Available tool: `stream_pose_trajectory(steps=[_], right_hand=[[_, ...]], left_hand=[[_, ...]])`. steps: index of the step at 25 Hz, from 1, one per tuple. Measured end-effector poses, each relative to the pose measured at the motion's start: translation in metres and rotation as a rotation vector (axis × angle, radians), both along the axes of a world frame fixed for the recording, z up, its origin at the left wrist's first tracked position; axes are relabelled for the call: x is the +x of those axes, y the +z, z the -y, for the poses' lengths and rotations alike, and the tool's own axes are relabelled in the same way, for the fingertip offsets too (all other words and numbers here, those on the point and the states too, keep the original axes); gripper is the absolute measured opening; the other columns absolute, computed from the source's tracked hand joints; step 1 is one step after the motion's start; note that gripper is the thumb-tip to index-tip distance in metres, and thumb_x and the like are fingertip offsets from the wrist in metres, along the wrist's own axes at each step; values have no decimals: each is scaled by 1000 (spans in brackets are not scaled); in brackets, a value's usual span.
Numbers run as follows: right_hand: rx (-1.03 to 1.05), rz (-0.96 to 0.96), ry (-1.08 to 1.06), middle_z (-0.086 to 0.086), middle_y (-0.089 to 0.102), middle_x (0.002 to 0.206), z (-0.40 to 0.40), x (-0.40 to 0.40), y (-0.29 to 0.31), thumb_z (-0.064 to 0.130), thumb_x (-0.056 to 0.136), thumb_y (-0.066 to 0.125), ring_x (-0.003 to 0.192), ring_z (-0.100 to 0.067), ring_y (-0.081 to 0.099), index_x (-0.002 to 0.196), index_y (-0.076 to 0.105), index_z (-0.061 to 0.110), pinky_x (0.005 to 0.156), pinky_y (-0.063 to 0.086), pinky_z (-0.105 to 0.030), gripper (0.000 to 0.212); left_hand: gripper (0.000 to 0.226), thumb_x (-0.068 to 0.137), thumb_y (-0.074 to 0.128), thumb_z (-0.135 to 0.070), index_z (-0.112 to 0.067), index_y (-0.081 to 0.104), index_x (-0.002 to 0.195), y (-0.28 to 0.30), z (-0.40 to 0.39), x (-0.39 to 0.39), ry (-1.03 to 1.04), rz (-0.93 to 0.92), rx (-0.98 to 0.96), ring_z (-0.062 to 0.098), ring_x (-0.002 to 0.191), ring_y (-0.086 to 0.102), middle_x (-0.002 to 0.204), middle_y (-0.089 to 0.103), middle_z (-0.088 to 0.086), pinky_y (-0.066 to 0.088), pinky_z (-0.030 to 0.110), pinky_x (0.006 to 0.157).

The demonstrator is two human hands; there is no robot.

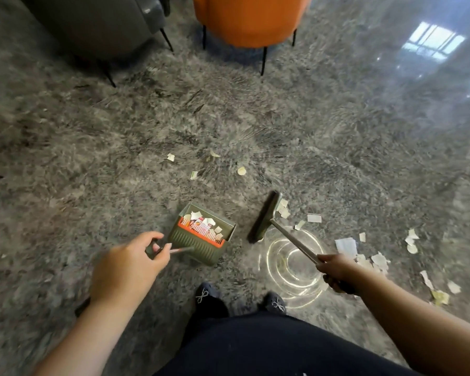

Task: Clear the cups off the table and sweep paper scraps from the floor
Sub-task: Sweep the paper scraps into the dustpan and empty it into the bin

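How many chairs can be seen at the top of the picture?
2. A grey chair stands at the top left, and an orange chair stands beside it at the top centre. Both are cut off by the frame; others may be outside the view.

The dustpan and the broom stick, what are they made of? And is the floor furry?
The dustpan looks like matte green plastic: ribbed moulded back, orange comb strip. The broom handle seems to be metal, thin and silvery with a slight shine. The floor looks furry, yet window light reflects off it, so it is probably polished stone or tile with a swirly grey pattern, though that's not certain.
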State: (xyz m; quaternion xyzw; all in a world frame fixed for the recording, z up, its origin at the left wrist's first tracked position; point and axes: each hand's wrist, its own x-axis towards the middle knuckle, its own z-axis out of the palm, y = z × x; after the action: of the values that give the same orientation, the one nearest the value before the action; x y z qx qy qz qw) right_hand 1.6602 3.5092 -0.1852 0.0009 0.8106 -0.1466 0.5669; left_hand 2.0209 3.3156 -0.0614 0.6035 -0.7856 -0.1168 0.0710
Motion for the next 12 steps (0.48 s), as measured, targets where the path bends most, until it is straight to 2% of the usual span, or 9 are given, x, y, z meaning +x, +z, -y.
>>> stream_pose_trajectory(steps=[5,10,12], right_hand=[[15,-21,-67,-6,48,57,-57,-48,1,12,94,56,36,-11,40,127,58,25,37,34,-16,35],[-67,11,-102,-4,44,58,-80,-72,7,8,95,51,33,-10,38,113,59,23,35,31,-16,25],[-89,7,-110,-4,43,55,-83,-75,11,8,95,52,33,-11,37,117,58,25,36,30,-16,29]], left_hand=[[21,71,79,-41,-35,72,90,-8,-34,-60,-89,-10,22,24,53,59,58,64,-6,33,21,47],[22,72,78,-43,-35,73,92,-13,-64,-106,-123,-20,51,30,59,64,63,68,-1,41,25,50],[22,73,76,-44,-35,72,92,-14,-71,-117,-136,-20,62,29,59,62,62,67,0,39,25,50]])
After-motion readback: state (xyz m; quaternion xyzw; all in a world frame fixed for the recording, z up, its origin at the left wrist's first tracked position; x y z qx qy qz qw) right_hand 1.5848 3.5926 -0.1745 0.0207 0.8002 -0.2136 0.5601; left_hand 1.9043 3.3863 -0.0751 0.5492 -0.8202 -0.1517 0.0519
